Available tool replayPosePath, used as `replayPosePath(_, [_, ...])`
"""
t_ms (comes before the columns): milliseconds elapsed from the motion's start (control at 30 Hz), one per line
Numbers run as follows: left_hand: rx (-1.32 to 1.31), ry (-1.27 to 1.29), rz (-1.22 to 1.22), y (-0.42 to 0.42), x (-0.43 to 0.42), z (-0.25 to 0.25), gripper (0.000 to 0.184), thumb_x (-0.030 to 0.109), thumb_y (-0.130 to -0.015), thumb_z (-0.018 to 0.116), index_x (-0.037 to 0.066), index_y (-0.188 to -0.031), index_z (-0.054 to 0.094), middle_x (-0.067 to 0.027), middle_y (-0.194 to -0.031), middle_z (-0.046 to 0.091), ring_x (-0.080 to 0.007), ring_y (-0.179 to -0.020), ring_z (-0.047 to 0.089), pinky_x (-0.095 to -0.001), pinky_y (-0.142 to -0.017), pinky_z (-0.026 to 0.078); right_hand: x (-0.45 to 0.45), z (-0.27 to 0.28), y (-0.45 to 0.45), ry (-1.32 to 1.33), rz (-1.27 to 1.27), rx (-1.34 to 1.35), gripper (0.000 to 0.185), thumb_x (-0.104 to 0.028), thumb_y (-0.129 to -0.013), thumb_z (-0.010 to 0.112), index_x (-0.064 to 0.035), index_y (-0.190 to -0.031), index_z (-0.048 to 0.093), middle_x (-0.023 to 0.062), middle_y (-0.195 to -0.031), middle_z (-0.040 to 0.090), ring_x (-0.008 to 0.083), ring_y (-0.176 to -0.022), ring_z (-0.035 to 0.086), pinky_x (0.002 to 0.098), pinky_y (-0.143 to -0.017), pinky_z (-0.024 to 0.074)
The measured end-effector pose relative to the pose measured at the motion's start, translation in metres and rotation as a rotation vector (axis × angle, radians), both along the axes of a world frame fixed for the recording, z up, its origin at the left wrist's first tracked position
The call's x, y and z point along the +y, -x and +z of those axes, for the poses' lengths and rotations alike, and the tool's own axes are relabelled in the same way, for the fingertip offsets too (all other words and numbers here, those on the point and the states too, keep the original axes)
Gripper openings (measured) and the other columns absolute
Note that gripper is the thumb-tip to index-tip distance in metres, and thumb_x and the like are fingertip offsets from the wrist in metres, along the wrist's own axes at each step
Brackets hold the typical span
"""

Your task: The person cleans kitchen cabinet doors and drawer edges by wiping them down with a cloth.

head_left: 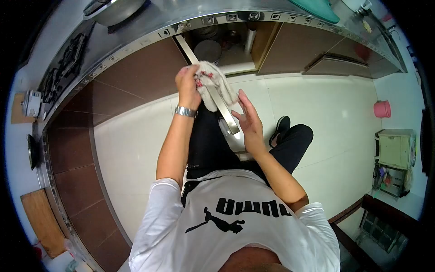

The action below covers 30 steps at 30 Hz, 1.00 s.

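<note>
My left hand, with a metal watch at its wrist, is closed on a whitish cloth with red marks. The cloth lies over the top edge of an open cabinet door, which I see nearly edge-on. On the door's other side my right hand has its fingers stretched apart. Its fingertips are close to the cloth's right edge; whether they touch it I cannot tell. Behind the cloth is the open cabinet, with a round lid-like thing and other dim items inside.
A metal counter runs above brown cabinet fronts. On it are a pan, a gas stove and a green board. A pink bucket and a pale small cabinet stand at the right. My legs flank the door.
</note>
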<state>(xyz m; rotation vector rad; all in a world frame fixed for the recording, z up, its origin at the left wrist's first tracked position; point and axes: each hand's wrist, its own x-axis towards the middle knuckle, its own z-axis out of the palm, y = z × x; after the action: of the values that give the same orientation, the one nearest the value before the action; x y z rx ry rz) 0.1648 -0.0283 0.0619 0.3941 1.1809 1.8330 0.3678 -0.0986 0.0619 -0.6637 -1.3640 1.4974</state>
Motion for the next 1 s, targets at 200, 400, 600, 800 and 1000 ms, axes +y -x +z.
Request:
replayPosePath(200, [-0.34,-0.127,0.128,0.049,0.069,-0.018,0.006,0.004,-0.076,0.055,-0.002,-0.076,0.055,-0.0111,-0.079,0.06,-0.0227,-0.072,0.061,-0.0331,-0.065,0.05,0.008,-0.009,-0.005,0.013,-0.116,-0.07,0.059,-0.043,-0.095,0.039,-0.0012,-0.136,0.034,0.0154,-0.146,0.026,0.0288,-0.133,0.029,0.0415,-0.101,0.0335])
replayPosePath(400, [-0.362,-0.262,0.305,0.092,0.12,-0.048,0.009,0.003,-0.074,0.051,-0.004,-0.08,0.055,-0.0121,-0.083,0.059,-0.026,-0.074,0.06,-0.036,-0.071,0.05,0.014,-0.027,-0.047,0.188,-0.029,-0.04,0.054,-0.04,-0.096,0.036,0.0012,-0.131,0.04,0.0155,-0.137,0.039,0.0269,-0.124,0.041,0.0381,-0.093,0.0424])
replayPosePath(600, [-0.349,-0.268,0.338,0.111,0.133,-0.03,0.015,0.001,-0.076,0.045,-0.003,-0.084,0.056,-0.0138,-0.086,0.06,-0.0279,-0.083,0.061,-0.0396,-0.076,0.052,0.025,-0.027,-0.03,0.172,0.041,-0.068,0.058,-0.046,-0.095,0.037,0.0009,-0.129,0.043,0.0158,-0.137,0.041,0.0264,-0.126,0.039,0.0388,-0.099,0.0343])
replayPosePath(800, [-0.426,-0.341,0.274,0.144,0.155,-0.037,0.012,0.014,-0.066,0.048,0.006,-0.07,0.056,-0.0104,-0.082,0.059,-0.0273,-0.075,0.055,-0.0394,-0.076,0.047,0.025,-0.031,-0.019,0.179,0.065,-0.075,0.066,-0.053,-0.093,0.035,0.0017,-0.129,0.043,0.0161,-0.137,0.041,0.0262,-0.128,0.036,0.0412,-0.102,0.0291])
replayPosePath(1000, [-0.473,-0.399,0.216,0.146,0.144,-0.039,0.03,0.019,-0.076,0.041,-0.002,-0.091,0.055,-0.0191,-0.103,0.057,-0.0349,-0.097,0.053,-0.0457,-0.091,0.041,0.016,-0.032,-0.02,0.203,0.076,-0.1,0.067,-0.054,-0.093,0.033,0.0018,-0.13,0.041,0.0159,-0.137,0.04,0.026,-0.129,0.034,0.0405,-0.104,0.0259])
